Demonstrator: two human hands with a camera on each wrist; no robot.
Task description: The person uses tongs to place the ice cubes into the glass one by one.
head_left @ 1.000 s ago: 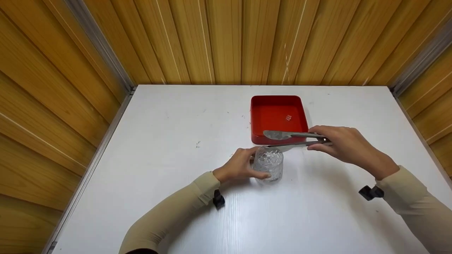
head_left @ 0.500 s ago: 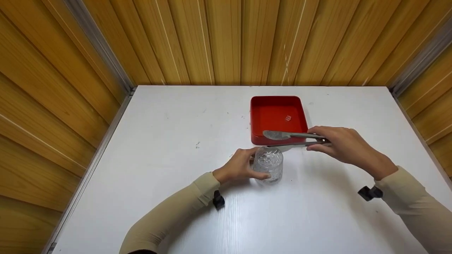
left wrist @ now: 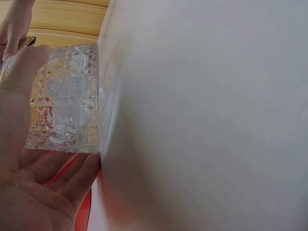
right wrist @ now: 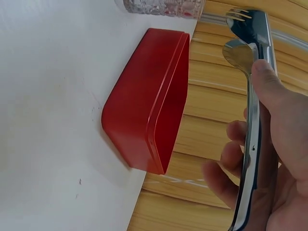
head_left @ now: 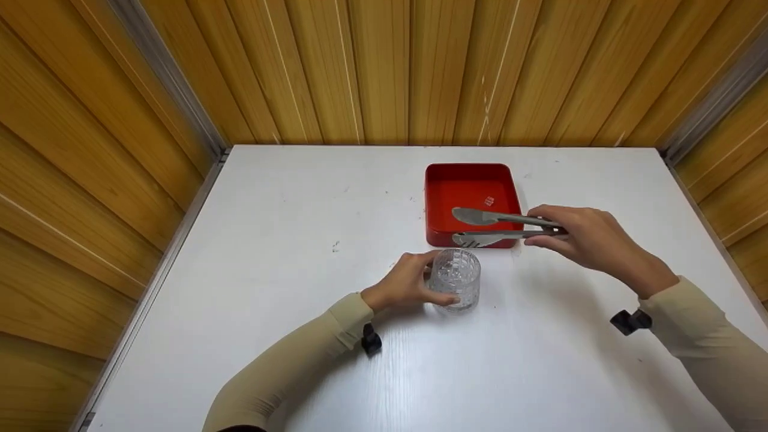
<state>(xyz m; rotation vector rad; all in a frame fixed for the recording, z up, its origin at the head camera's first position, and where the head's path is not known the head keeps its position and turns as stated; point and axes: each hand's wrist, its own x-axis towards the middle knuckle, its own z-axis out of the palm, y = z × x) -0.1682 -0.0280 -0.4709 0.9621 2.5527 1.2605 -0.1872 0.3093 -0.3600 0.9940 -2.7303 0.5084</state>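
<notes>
My left hand (head_left: 408, 282) holds a clear cut-glass tumbler (head_left: 465, 282) upright on the white table, fingers on the far side and thumb at the front. In the left wrist view the ribbed wall of the tumbler (left wrist: 67, 101) stands between thumb and fingers. My right hand (head_left: 591, 240) grips metal serving tongs (head_left: 510, 218), one tip spoon-shaped and the other fork-shaped. The tongs reach left above the near edge of a red square box, behind the tumbler. In the right wrist view the tips of the tongs (right wrist: 251, 43) lie slightly apart, with nothing visible between them.
The red box (head_left: 462, 195) sits behind the tumbler, its open top facing up and a small pale mark on its floor. The white tabletop (head_left: 300, 210) bears small dark specks. Wood-patterned walls (head_left: 384, 72) stand at the back and sides.
The tongs have risen from the tumbler's rim and moved back over the box's near edge, so the fork tip now shows. The left hand and tumbler stay put.
</notes>
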